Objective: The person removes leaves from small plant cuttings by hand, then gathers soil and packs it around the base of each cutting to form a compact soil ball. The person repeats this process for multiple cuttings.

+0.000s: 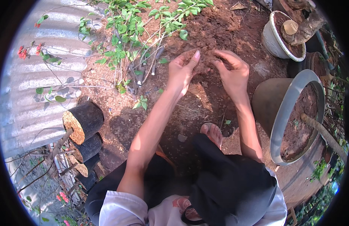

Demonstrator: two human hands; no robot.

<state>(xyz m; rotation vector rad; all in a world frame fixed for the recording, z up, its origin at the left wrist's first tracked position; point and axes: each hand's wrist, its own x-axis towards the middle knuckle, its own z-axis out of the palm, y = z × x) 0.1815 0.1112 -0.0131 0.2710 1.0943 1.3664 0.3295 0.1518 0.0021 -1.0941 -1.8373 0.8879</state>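
Observation:
My left hand (183, 66) is held over the reddish-brown soil (219, 31), thumb up and fingers curled, with crumbs of soil at its fingertips. Facing it a short way to the right, my right hand (233, 70) has its thumb and fingers bent and apart, dusted with soil. Loose soil lies below and between the two hands; whether either hand grips some of it is not clear. Left of my left hand, cut leafy stems (126, 50) with green leaves rise from the ground. My sandalled foot (212, 133) rests on the ground below the hands.
On the right stand a large grey-rimmed pot (272, 113) with soil and a woody stem, and a white pot (272, 39) with a cut stump. At left are black planting bags (91, 120), tipped sideways in view, and corrugated sheet metal (44, 84).

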